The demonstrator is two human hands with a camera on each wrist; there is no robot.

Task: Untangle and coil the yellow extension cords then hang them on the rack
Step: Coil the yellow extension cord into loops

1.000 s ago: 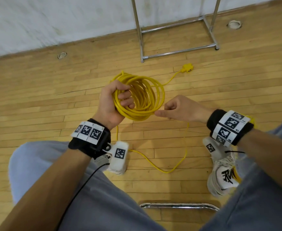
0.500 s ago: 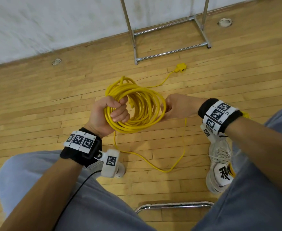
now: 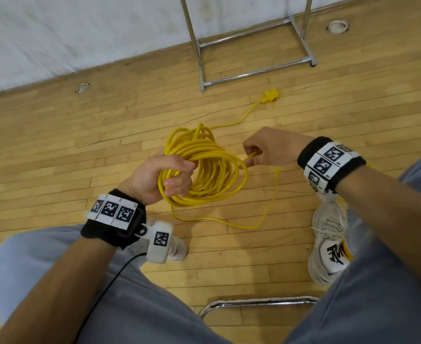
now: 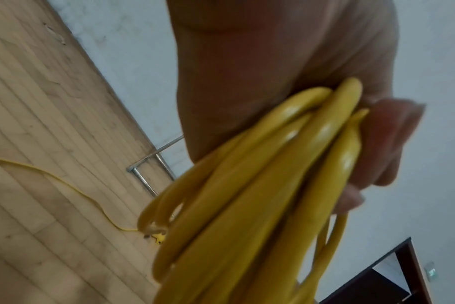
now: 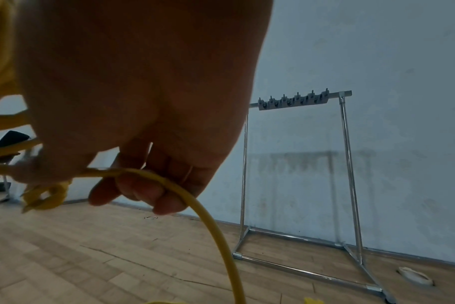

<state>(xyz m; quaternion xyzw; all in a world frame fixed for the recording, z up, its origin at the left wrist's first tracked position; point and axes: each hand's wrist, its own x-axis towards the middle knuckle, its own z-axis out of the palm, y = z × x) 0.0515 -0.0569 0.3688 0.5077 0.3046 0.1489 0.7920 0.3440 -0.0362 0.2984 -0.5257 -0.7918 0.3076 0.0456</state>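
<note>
A yellow extension cord coil hangs in front of me, several loops bunched together. My left hand grips the coil's left side, fingers curled round the strands. My right hand pinches a loose strand at the coil's right edge. From there the cord drops in a slack loop onto the floor. One yellow plug end lies on the floor near the rack's foot. The metal rack stands against the wall, with a row of grey hooks on its top bar.
Wooden floor runs to a white wall. My knees and white shoes sit low in the head view, with a chrome chair bar between them. A tape roll lies right of the rack.
My right hand has moved up and right along the coil's edge, drawing a strand over. The coil in my left hand has tilted and shifted lower. The head view has swung slightly.
</note>
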